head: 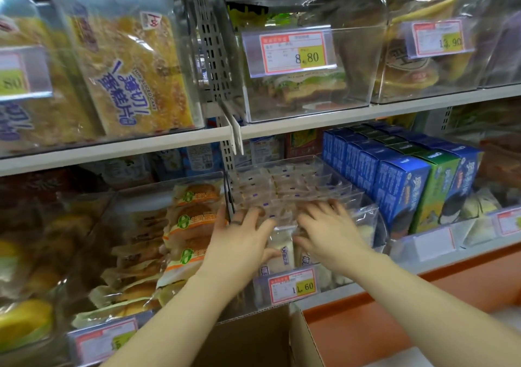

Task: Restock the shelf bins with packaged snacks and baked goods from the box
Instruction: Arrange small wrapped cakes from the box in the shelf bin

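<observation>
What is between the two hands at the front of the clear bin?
A white packaged snack stands upright between the left hand and the right hand. The head view shows it, with both thumbs close to it.

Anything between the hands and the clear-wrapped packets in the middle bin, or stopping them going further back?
Nothing between: left hand and right hand rest on the front packets. Behind them, rows of the same packets fill the clear bin to its back, leaving little room.
</observation>
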Tool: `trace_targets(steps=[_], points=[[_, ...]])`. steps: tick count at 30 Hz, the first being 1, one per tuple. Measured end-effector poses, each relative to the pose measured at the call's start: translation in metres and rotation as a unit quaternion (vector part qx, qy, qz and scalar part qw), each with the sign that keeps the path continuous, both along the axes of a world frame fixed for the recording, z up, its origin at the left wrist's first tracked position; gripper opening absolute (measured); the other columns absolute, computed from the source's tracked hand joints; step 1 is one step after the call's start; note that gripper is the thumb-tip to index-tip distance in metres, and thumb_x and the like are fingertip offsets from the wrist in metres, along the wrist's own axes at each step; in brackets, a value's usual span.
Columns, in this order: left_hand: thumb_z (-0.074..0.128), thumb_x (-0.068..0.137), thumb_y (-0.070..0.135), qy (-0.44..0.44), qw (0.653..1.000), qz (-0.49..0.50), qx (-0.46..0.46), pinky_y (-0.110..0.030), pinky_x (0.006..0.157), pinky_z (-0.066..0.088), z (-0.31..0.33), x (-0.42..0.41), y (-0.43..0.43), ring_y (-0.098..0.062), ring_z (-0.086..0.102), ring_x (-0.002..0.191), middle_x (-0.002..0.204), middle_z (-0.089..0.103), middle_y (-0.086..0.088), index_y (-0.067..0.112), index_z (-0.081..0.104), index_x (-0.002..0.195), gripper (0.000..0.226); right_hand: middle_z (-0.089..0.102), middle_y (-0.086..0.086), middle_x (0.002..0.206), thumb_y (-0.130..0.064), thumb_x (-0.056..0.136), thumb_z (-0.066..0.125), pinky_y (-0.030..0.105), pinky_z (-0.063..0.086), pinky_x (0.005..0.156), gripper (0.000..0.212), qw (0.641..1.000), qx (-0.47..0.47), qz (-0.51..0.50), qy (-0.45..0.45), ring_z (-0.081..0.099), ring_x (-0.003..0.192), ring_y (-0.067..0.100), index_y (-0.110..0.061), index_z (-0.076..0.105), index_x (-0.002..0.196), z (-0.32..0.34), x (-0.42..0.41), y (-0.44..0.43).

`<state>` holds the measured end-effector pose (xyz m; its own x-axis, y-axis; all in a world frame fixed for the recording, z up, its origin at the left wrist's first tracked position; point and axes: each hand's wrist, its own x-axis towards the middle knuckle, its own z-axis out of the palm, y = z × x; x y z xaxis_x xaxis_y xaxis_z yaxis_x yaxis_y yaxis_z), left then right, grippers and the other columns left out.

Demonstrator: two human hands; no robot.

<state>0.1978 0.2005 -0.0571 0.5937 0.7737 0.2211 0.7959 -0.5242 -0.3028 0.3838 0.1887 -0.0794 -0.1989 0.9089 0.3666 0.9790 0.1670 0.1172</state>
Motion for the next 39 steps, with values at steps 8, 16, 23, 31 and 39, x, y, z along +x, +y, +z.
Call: trace_targets(steps=[8, 16, 23, 31, 39], points=[[0.042, 0.094, 0.053, 0.064, 0.995, -0.076, 0.009, -0.066, 0.112, 0.002, 0.002, 0.01, 0.005, -0.033, 0.035, 0.136, 0.151, 0.03, -0.007, 0.024, 0.036, 0.14, 0.055, 0.051, 0.006, 0.138, -0.044, 0.083, 0.033, 0.046, 0.019, 0.113, 0.05, 0.993, -0.082, 0.083, 0.033, 0.044, 0.131, 0.025, -0.016, 0.064, 0.112, 0.004, 0.011, -0.017], [0.06, 0.077, 0.06, 0.014, 0.996, -0.063, 0.068, -0.068, 0.099, 0.037, -0.013, -0.01, -0.003, -0.029, 0.063, 0.106, 0.118, 0.063, -0.007, 0.023, 0.065, 0.11, 0.05, 0.032, -0.001, 0.153, -0.055, 0.089, 0.045, 0.049, 0.003, 0.116, 0.051, 0.996, -0.067, 0.053, 0.026, 0.024, 0.143, 0.021, -0.03, 0.051, 0.133, 0.005, 0.027, -0.03], [0.075, 0.064, 0.06, -0.012, 0.995, -0.063, 0.081, -0.068, 0.092, 0.042, -0.018, -0.009, 0.004, -0.029, 0.068, 0.093, 0.11, 0.067, -0.008, 0.021, 0.068, 0.103, 0.055, 0.046, -0.012, 0.128, -0.032, 0.095, 0.052, 0.03, 0.026, 0.104, 0.033, 0.98, -0.146, 0.124, 0.057, 0.036, 0.122, 0.011, -0.036, 0.055, 0.127, 0.031, 0.023, -0.022], [0.043, 0.088, 0.064, -0.024, 0.999, -0.013, -0.023, -0.056, 0.116, 0.004, -0.003, -0.001, 0.0, -0.021, 0.03, 0.139, 0.15, 0.029, 0.005, 0.03, 0.033, 0.139, 0.062, 0.057, -0.008, 0.122, -0.045, 0.089, 0.056, 0.038, 0.023, 0.107, 0.039, 0.987, -0.144, 0.066, -0.026, 0.048, 0.12, 0.014, -0.034, 0.054, 0.126, 0.025, 0.009, -0.012], [0.05, 0.087, 0.057, -0.308, 0.924, -0.014, -0.228, -0.023, 0.09, 0.044, 0.018, 0.001, -0.004, -0.003, 0.052, 0.105, 0.129, 0.052, 0.011, 0.034, 0.051, 0.126, 0.046, 0.061, -0.019, 0.106, -0.032, 0.092, 0.054, 0.017, 0.045, 0.085, 0.028, 0.902, 0.074, 0.022, 0.424, 0.055, 0.098, -0.003, -0.028, 0.062, 0.118, 0.041, 0.052, -0.042]])
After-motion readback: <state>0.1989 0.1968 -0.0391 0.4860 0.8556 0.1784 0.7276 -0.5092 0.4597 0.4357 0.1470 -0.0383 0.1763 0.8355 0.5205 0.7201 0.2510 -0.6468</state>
